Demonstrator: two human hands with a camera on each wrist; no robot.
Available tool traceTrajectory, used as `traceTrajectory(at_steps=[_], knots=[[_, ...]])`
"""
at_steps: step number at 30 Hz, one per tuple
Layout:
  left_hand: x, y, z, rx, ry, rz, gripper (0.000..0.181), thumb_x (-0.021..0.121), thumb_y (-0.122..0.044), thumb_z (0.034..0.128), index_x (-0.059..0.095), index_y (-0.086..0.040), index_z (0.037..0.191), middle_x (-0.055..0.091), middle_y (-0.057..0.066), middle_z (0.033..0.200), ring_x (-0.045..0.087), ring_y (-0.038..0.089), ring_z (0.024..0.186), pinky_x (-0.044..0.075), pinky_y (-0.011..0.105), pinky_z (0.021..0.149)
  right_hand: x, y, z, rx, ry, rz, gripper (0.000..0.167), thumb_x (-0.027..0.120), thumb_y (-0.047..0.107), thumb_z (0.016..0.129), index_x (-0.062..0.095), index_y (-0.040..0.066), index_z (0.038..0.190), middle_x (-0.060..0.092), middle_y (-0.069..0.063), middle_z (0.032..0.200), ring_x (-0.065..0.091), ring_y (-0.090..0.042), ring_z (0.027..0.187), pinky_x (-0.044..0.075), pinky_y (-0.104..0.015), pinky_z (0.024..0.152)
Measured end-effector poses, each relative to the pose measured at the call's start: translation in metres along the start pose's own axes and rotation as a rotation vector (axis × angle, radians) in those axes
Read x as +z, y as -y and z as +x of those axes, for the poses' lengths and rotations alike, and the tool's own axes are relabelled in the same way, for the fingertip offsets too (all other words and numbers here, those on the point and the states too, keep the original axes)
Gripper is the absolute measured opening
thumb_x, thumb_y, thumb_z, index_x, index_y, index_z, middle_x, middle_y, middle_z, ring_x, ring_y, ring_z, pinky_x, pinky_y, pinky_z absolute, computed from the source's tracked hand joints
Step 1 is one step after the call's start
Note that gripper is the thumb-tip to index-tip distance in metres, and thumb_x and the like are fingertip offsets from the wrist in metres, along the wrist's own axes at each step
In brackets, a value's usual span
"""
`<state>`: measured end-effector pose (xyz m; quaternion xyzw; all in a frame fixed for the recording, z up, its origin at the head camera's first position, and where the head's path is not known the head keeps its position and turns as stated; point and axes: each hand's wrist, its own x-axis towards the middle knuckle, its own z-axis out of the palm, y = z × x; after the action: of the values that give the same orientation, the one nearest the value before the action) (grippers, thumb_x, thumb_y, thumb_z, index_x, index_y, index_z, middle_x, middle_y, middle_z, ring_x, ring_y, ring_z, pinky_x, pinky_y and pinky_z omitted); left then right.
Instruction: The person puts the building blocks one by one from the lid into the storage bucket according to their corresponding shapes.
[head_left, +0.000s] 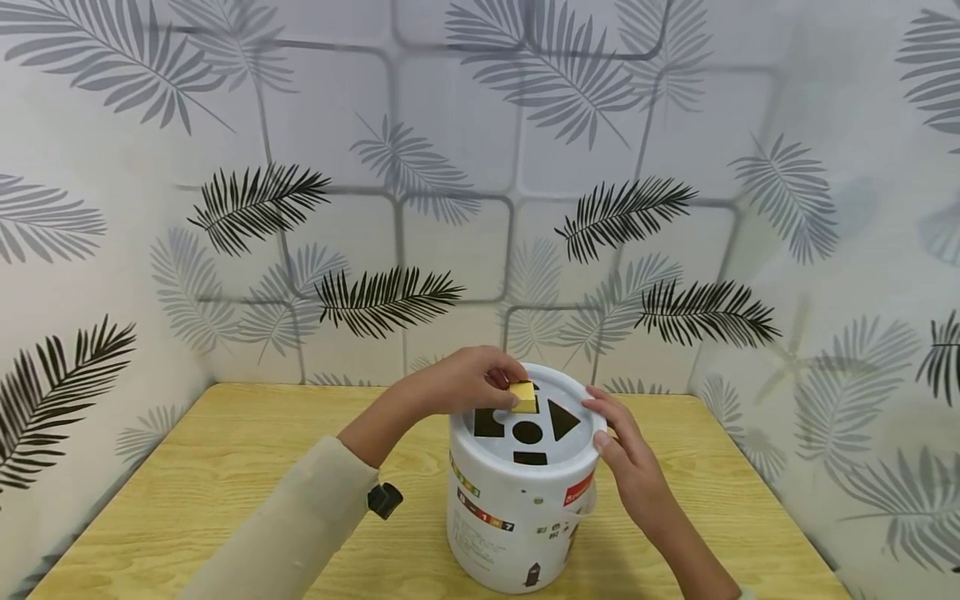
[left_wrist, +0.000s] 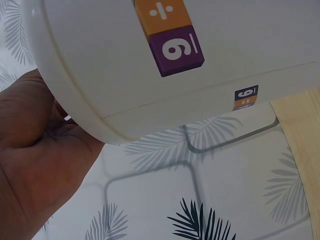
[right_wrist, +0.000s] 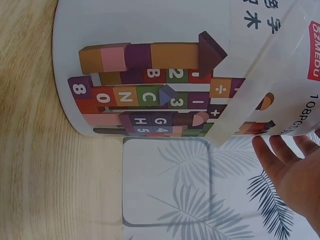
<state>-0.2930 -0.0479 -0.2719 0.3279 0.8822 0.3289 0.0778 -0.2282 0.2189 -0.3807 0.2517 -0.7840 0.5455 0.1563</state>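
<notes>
A white bucket (head_left: 495, 517) with a shape-sorter lid (head_left: 501, 446) stands on the table, printed with pictures of coloured blocks. Circular, triangular and rectangular holes show in the lid. My left hand (head_left: 472, 382) pinches a yellow block (head_left: 523, 397) between thumb and fingers over a hole on the lid's far side; the block partly covers that hole. In the left wrist view the left hand (left_wrist: 45, 150) is partly behind the bucket's rim, and the block is hidden. My right hand (head_left: 633, 462) rests its fairly straight fingers and thumb against the rim's right side.
The wood-grain table (head_left: 300, 425) extends around the bucket. A white carrying strap (right_wrist: 265, 70) hangs along the bucket's right side. Behind stands a wall (head_left: 465, 250) with a leaf pattern. A small black object (head_left: 385, 500) sits at the left sleeve cuff.
</notes>
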Motion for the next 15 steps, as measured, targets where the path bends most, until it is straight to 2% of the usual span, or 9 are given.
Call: traceTrajectory(at_steps=[7,11,12,15], knots=[[0.000,0.004,-0.007,0.004,-0.054,-0.018,0.036,0.068,-0.023,0.0970,0.064,-0.012,0.131,0.065,0.004,0.121,0.062,0.017,0.111,0.053,0.037,0.094,-0.007,0.002,0.000,-0.026,0.008,-0.007,0.040,0.041,0.009,0.107,0.047,0.008,0.146,0.032,-0.010,0.161,0.029,0.003,0.143,0.035,-0.010,0.105],[-0.001,0.011,-0.019,0.003,-0.164,-0.059,0.040,0.064,-0.029,0.1001,0.059,-0.017,0.138,0.060,0.003,0.131,0.061,0.019,0.116,0.053,0.040,0.097,-0.014,0.002,0.000,-0.024,-0.002,-0.073,0.041,0.040,0.010,0.108,0.045,0.009,0.148,0.034,-0.011,0.160,0.032,0.003,0.141,0.038,-0.012,0.103],[-0.001,0.013,-0.024,0.004,-0.200,-0.068,0.042,0.062,-0.031,0.1011,0.057,-0.018,0.141,0.057,0.003,0.136,0.060,0.021,0.119,0.052,0.042,0.099,-0.016,0.002,0.001,-0.021,-0.013,-0.110,0.041,0.040,0.012,0.108,0.045,0.009,0.148,0.035,-0.010,0.160,0.033,0.000,0.143,0.038,-0.014,0.104],[0.000,0.022,-0.037,-0.015,-0.310,-0.068,0.049,0.056,-0.039,0.1033,0.048,-0.022,0.149,0.046,0.003,0.149,0.052,0.026,0.130,0.047,0.049,0.105,-0.025,0.004,0.004,-0.010,-0.036,-0.241,0.042,0.041,0.017,0.109,0.044,0.010,0.150,0.034,-0.009,0.160,0.029,-0.018,0.149,0.038,-0.038,0.114]])
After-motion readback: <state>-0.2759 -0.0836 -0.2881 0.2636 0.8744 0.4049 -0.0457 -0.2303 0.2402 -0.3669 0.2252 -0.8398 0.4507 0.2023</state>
